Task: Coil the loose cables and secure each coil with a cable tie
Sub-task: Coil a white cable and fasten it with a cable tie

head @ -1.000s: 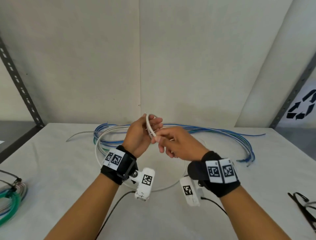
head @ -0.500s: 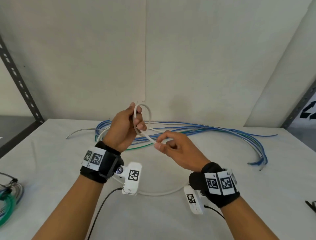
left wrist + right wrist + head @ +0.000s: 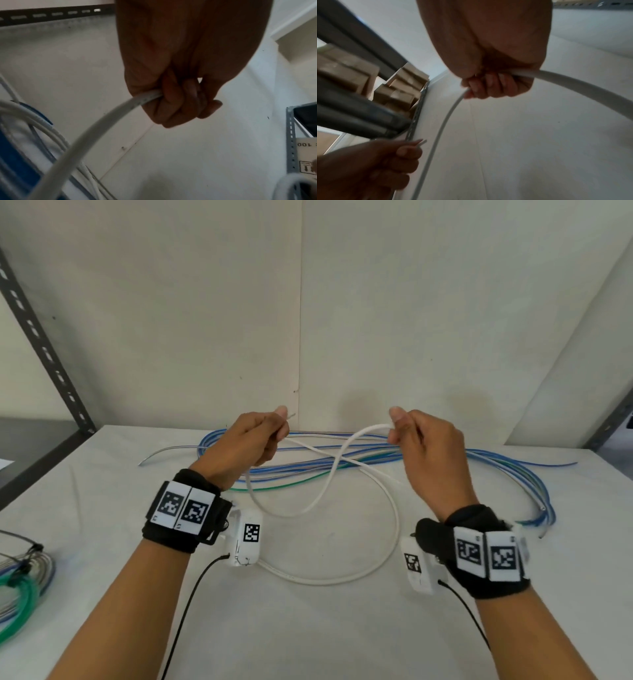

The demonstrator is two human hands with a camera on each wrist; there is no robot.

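Holding the white cable (image 3: 329, 474) raised above the counter (image 3: 308, 628), both hands are set apart at about the same height. The left hand (image 3: 245, 445) has its grip clenched round the cable near one end, a short tip showing past the thumb; the left wrist view confirms the fingers (image 3: 178, 106) curled round the cable, which leaves the fist toward the lower left. The right hand (image 3: 426, 448) grasps the cable between thumb and curled fingers; the right wrist view shows the cable entering the fist from the right and a thinner run leaving it downward toward the left hand.

Between the two hands the cable droops, crosses over itself, and runs down into a wide loop lying on the counter in front of the wrists.

Behind the hands, a bundle of blue cables (image 3: 445, 455), with a green strand among them, lies spread across the counter against the wall. At the counter's left edge sits a green coil (image 3: 19, 599) with paler coils beside it. Each wrist carries a black band with printed markers.
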